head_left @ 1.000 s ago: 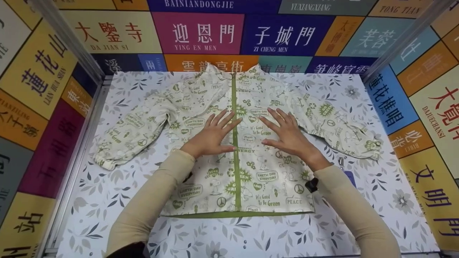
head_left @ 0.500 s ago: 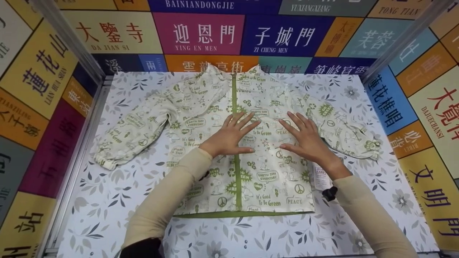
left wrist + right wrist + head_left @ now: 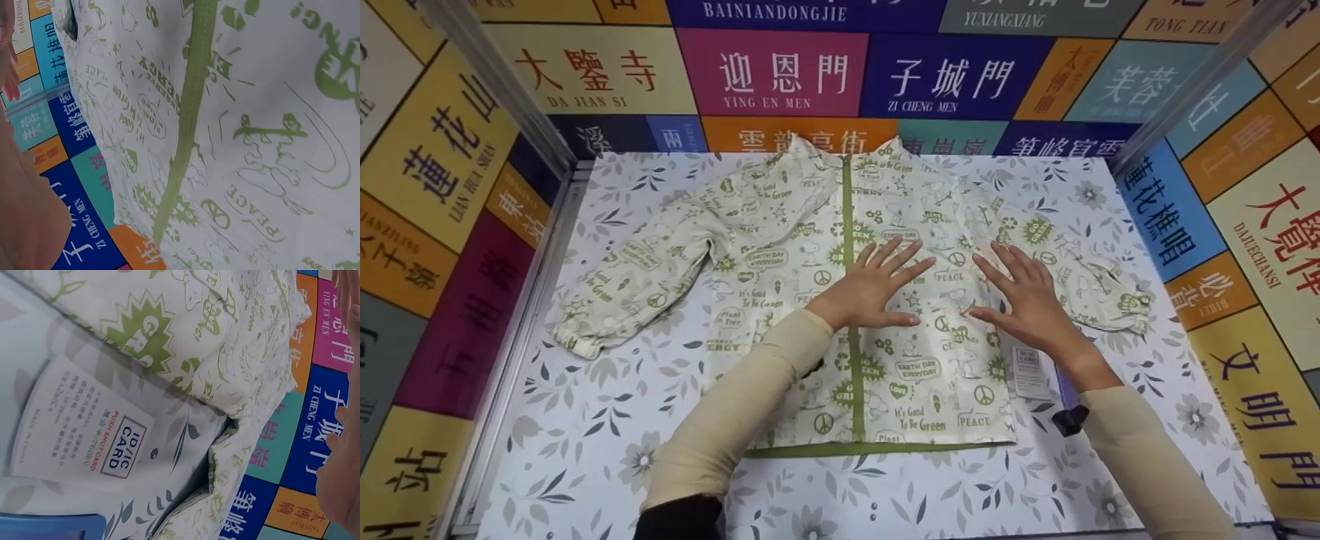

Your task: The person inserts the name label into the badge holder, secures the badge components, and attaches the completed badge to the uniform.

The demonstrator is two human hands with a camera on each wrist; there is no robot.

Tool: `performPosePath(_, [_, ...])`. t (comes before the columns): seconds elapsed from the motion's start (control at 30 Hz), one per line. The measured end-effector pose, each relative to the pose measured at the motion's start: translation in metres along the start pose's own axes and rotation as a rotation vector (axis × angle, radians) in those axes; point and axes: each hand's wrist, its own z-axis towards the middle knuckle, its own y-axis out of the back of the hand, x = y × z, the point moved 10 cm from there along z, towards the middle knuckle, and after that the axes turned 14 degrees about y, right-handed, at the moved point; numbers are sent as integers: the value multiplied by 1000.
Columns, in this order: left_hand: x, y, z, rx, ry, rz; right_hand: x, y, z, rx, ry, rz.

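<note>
A white jacket with green prints lies spread front up on the table, collar at the far side and both sleeves out. A green strip runs down its middle. My left hand is over the jacket's front just right of this strip, fingers spread. Close by, near the jacket's right edge, my right hand has its fingers spread as well. Neither hand grips anything. In the left wrist view the hand shows only at the left edge; the right wrist view has its hand at the right edge.
Beside the jacket's right edge lies a white card printed "ID/IC CARD". Next to it is a blue-purple object, partly hidden by the right wrist in the head view. Panels with large lettering wall the flower-patterned table on three sides.
Both hands have moved to the right across the jacket, fingers still spread. The white card beside the jacket has come into view. The jacket lies nearly the same.
</note>
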Motion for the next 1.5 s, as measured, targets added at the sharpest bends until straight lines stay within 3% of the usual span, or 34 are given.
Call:
performPosePath(0.23, [-14,-7,6,15,-16,9,-11,4,-23,-15,-67,14])
performPosePath(0.87, [-54,-26,22,50,-46,-104,-36,21,-89,-85,-208,51])
performPosePath(1.27, [-84,-54,31,92,-49,-208,-58,23,-144,-147,-354,111])
performPosePath(1.5, [-96,-66,33,129,-51,-294,-72,17,-175,-134,-471,129])
